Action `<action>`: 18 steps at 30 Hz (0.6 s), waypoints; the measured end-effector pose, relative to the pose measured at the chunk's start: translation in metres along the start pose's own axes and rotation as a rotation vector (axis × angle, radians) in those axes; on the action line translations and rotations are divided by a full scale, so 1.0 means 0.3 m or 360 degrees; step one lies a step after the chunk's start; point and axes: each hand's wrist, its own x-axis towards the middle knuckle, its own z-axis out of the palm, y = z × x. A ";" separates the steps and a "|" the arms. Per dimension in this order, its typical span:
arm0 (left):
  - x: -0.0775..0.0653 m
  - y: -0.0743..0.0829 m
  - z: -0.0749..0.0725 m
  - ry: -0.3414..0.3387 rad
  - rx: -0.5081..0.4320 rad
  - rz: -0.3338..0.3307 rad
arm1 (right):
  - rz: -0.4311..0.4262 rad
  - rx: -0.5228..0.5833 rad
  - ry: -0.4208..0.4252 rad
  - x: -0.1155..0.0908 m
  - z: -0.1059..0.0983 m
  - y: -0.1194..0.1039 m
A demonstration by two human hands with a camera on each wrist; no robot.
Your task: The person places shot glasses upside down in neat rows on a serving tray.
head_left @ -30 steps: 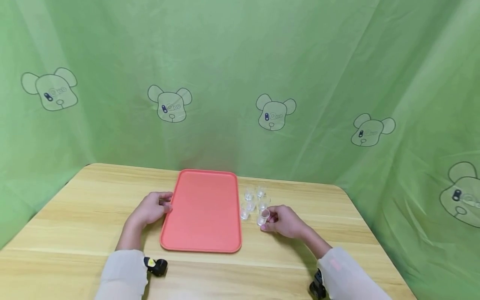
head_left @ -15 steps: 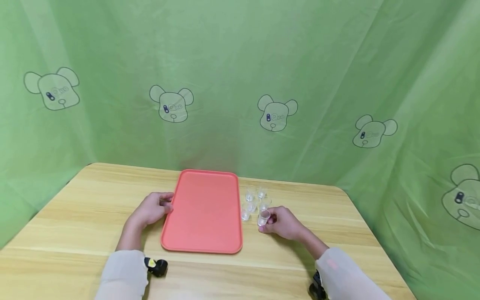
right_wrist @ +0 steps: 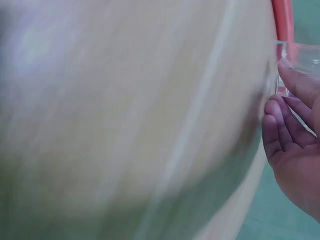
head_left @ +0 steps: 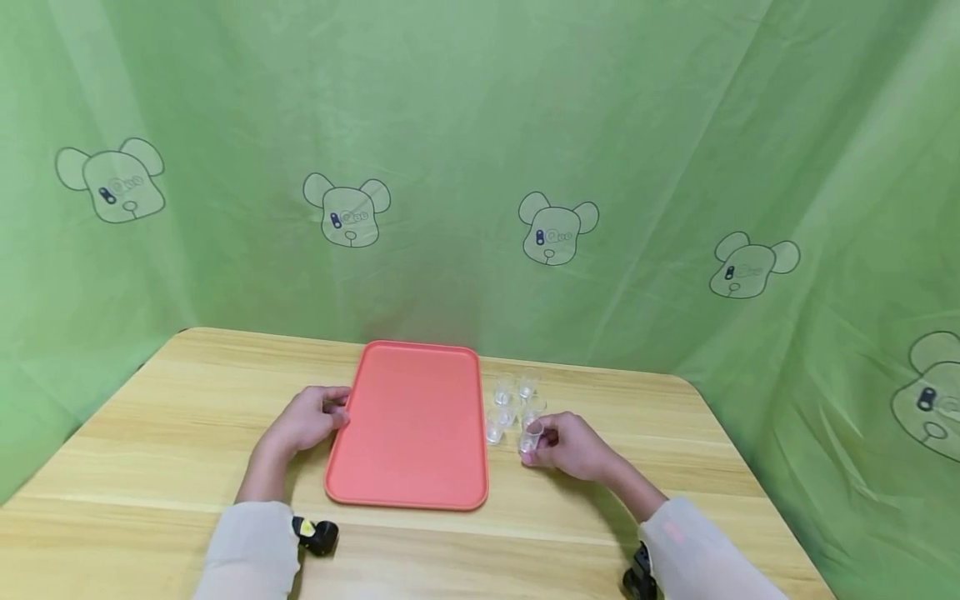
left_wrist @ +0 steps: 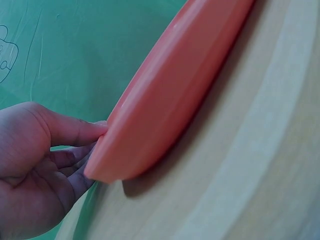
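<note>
A red rectangular tray (head_left: 408, 429) lies flat on the table, its long sides running away from me. My left hand (head_left: 306, 418) holds the tray's left edge. In the left wrist view the thumb (left_wrist: 82, 131) lies against the rim of the tray (left_wrist: 165, 95), with the other fingers partly hidden behind it. Right of the tray, my right hand (head_left: 570, 447) pinches a small clear cup (head_left: 529, 440) between thumb and fingers. The right wrist view shows that clear cup (right_wrist: 305, 56) only in part. Several similar clear cups (head_left: 504, 393) stand grouped just beyond it, close to the tray's right edge.
The light wood-grain table (head_left: 622, 400) has rounded far corners. Behind it hangs a green curtain (head_left: 450, 167) printed with bear heads, which also runs along both sides. Black wrist cameras (head_left: 322, 537) sit by the pale sleeves (head_left: 251, 546).
The head view has shifted slightly. Both hands stay in nearly the same places, the left at the tray's edge and the right on the clear cup.
</note>
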 end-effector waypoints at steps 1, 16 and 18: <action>0.000 0.000 0.000 0.0000 0.0005 0.0002 | -0.0018 0.0003 -0.0009 0.000 -0.004 -0.008; 0.001 -0.004 0.003 0.0006 0.0004 -0.0012 | -0.0133 -0.0046 0.0022 0.066 -0.075 -0.110; 0.002 -0.005 0.003 0.0007 0.0002 -0.0014 | -0.0121 -0.0033 0.0021 0.080 -0.081 -0.126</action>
